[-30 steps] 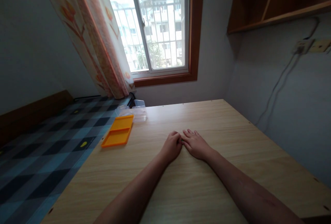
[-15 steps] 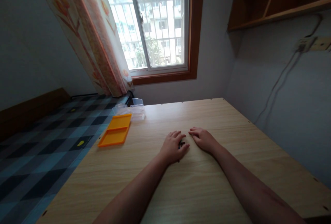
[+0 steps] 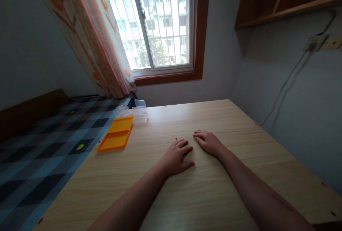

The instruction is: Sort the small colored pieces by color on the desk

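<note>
My left hand (image 3: 175,157) lies palm down near the middle of the wooden table (image 3: 149,188), thumb spread away from the fingers. Beneath its fingers, small pieces with green (image 3: 187,144) and blue-dark (image 3: 186,154) parts show; the palm hides most of them, and their kind is too small to make out. One tiny dark piece (image 3: 176,138) sits just beyond the left fingertips. To the right, my right hand (image 3: 209,142) rests on the tabletop with fingers stretched out, holding nothing visible. A short gap separates the two hands.
An orange two-part tray (image 3: 115,139) lies at the table's left edge, with clear plastic boxes (image 3: 140,114) behind it. Left of the table is a bed with a checked cover (image 3: 53,156). A wooden shelf (image 3: 283,14) hangs on the right wall above a plugged-in cord.
My left hand has shifted slightly left and towards me, and its thumb has spread wider. A tiny dark piece now shows past its fingertips. My right hand has barely moved.
</note>
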Demonstrator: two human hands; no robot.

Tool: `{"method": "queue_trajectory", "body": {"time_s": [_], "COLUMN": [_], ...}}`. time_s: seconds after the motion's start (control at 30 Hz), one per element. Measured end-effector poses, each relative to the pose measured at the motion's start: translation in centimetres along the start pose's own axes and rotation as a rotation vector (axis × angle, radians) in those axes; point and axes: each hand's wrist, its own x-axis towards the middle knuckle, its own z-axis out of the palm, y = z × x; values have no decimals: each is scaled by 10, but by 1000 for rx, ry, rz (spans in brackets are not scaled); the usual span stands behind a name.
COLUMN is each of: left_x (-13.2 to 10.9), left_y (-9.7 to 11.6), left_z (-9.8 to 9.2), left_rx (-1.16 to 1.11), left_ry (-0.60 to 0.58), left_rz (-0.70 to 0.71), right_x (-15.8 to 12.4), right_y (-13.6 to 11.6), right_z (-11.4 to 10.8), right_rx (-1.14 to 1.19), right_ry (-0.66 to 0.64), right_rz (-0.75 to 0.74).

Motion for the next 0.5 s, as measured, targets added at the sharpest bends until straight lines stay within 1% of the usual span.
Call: {"method": "queue_trajectory", "body": {"time_s": [0.2,0.3,0.4,0.47,0.5], "left_x": [6,6,-1,-13,-22], "left_y": [-1,-2,-7,-16,-23], "left_z": [10,8,-4,-19,-29], "left_rx": [-33,-22,-25,-6,20], "left_ry": [106,209,346,452,481], "left_rz": [-16,-56,-100,-143,-163], "right_x": [-1,-5,-11,-14,-15], "right_y": [-1,-6,-18,-27,-32], "right_z": [3,9,15,20,23], "right_rx": [31,26,7,-5,-11], "right_ry": [-37,-64,-102,-131,-142], "right_rz": [-4,-21,-59,-86,-98]}}
